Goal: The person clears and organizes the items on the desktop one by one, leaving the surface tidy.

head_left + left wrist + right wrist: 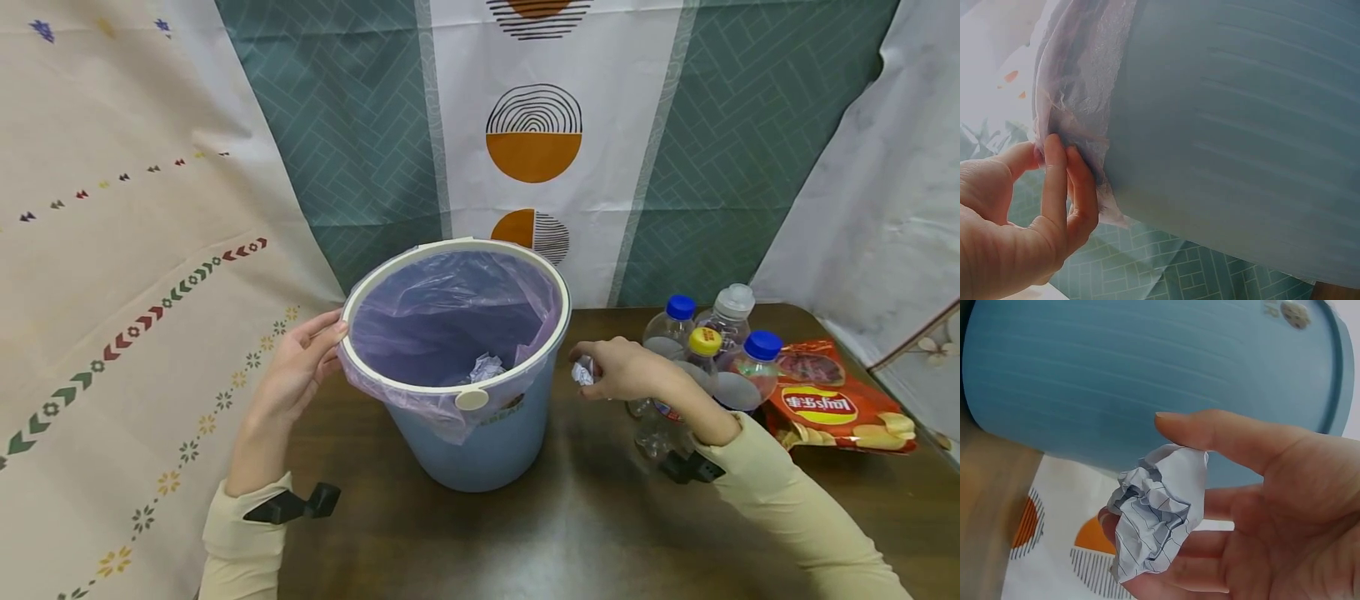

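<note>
A blue trash bin [472, 454] with a cream rim and a thin purple liner bag [450, 283] stands upright on the table. Crumpled paper [486, 367] lies inside it. My left hand [303, 358] pinches the bin's rim and the liner folded over it, thumb and fingers on either side, as the left wrist view shows. To the right of the bin, my right hand [626, 367] holds a crumpled ball of lined paper [1157, 512] between thumb and fingers, apart from the bin wall and below rim height.
Several clear plastic bottles with blue, yellow and white caps [705, 342] stand right of my right hand. Beside them lies a red Lay's chip bag [832, 400]. Patterned cloth [375, 125] hangs behind the brown table [480, 542].
</note>
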Available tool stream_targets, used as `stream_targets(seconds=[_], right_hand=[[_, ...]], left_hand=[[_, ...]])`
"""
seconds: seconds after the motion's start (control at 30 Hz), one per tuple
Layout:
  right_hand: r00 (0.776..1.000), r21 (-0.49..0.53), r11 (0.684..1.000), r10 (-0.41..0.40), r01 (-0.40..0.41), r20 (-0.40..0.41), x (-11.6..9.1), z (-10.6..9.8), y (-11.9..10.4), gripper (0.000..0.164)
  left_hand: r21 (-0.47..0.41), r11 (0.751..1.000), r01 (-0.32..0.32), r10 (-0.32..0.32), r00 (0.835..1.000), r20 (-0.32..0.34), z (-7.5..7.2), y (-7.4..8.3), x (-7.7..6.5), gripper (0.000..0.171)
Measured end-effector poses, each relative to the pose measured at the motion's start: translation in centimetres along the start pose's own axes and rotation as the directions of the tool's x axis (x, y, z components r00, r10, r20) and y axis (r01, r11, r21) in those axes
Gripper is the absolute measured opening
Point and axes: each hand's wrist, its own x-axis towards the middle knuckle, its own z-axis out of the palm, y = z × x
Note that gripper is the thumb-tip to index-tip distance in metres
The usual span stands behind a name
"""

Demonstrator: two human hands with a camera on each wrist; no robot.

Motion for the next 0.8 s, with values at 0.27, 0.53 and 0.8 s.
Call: stream_targets(seconds=[0.27, 0.53, 0.8], right_hand=[[1.0, -0.01, 1.0, -0.004, 0.004, -0.008, -0.6, -1.0, -0.1, 0.049], [0.997, -0.013, 0.999, -0.051, 0.05, -0.06, -1.5, -3.0, -0.9, 0.045], [0.998, -0.006, 0.999, -0.039, 0.038, -0.047, -2.3, -4.8, -1.4, 0.044]], left_hand=[[-0.003, 1.0, 0.008, -0.008, 1.0, -0.007, 0.1, 0.1, -0.1, 0.061], [0.026, 1.0, 0.003, -0.003, 1.0, -0.004, 0.0, 0.1, 0.0, 0.058], [0.022, 1.0, 0.002, -0.002, 1.0, -0.008, 0.0, 0.1, -0.1, 0.058]])
